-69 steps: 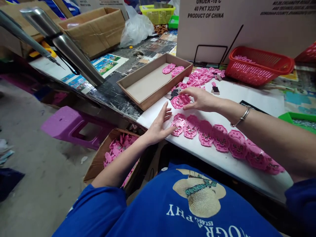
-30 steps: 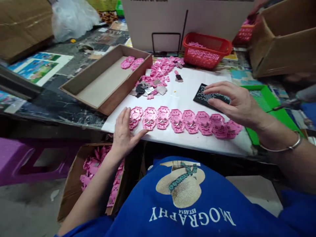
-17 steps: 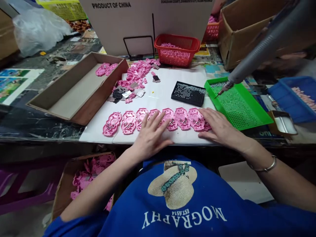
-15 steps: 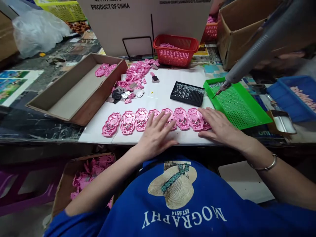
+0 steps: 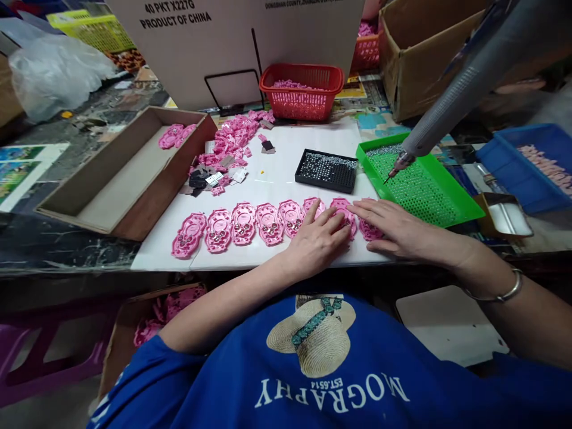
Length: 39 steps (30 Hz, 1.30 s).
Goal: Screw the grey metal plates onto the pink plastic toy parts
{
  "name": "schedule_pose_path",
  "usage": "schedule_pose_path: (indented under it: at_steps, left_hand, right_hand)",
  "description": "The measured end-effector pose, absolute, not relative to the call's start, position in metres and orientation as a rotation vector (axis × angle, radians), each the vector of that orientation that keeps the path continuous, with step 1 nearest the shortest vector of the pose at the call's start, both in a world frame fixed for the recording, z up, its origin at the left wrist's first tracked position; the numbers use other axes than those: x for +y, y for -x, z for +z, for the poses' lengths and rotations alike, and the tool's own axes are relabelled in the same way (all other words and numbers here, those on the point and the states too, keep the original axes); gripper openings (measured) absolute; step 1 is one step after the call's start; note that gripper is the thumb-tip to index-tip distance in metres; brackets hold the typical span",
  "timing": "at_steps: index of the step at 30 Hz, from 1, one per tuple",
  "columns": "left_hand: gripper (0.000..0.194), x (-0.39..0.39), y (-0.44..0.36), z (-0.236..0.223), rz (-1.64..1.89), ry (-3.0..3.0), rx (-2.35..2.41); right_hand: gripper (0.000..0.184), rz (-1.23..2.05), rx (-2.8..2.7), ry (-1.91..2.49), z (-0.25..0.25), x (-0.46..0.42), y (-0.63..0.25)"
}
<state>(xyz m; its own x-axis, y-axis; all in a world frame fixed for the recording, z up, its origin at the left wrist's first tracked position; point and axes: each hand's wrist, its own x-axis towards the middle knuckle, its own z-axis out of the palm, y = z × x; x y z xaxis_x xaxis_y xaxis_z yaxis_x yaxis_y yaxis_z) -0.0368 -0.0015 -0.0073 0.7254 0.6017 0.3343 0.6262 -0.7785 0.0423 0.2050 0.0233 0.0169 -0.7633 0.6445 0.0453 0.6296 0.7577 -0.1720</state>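
Several pink plastic casings [image 5: 268,224] lie in a row along the front of a white board [image 5: 250,257], small metal parts showing in them. My left hand [image 5: 319,241] is open, palm down, its fingers over casings toward the right of the row and partly hiding them. Farther right, my right hand [image 5: 393,229] rests open with its fingers on the row's last casing [image 5: 370,229], which it partly covers. Behind the row sits a black tray [image 5: 326,171] holding many small screws. The tip of a grey electric screwdriver [image 5: 417,140] hangs over a green perforated tray [image 5: 460,205].
A shallow cardboard box [image 5: 120,179] with pink casings stands at the left. Behind the board are a heap of pink parts [image 5: 232,140] and a red basket [image 5: 301,98]. A blue bin [image 5: 509,155] and a large carton [image 5: 411,59] stand to the right.
My left hand has slid right along the row, uncovering casings in the middle. My right hand stays at the right end, and the last casing now sits apart from its neighbour. The view has shifted slightly.
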Motion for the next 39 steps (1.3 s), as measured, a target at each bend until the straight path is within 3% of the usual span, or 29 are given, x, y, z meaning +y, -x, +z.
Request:
schedule_pose_path:
  at_steps: [6,15,21,26,30,35,39]
  left_hand:
    - [0.037,-0.001,0.042,-0.009,-0.528,2.851,-1.037]
    - [0.037,0.003,0.058,-0.003,-0.701,2.856,-1.025]
    - [0.022,0.055,0.157,0.031,-0.891,2.547,-1.643]
    - [0.025,0.09,0.252,0.044,-0.462,2.124,-2.209]
    - [0.021,0.093,0.279,0.036,-0.254,2.15,-2.293]
    - [0.057,0.103,0.282,0.027,-0.164,2.24,-2.273]
    - [0.057,0.115,0.287,0.029,-0.121,2.329,-2.247]
  right_hand:
    - [0.074,-0.112,-2.829,1.249,0.015,0.023,-0.202]
    - [0.053,0.023,-2.754,1.026,0.031,0.032,-0.192]
    - [0.04,0.286,-2.767,0.869,0.072,0.072,-0.12]
    - [0.033,0.484,-2.856,0.874,0.071,0.124,-0.021]
    - [0.032,0.318,-2.914,0.904,0.05,0.155,0.046]
    - [0.034,0.197,-2.948,0.873,0.029,0.174,0.082]
    - [0.032,0.185,-2.969,0.854,0.025,0.181,0.086]
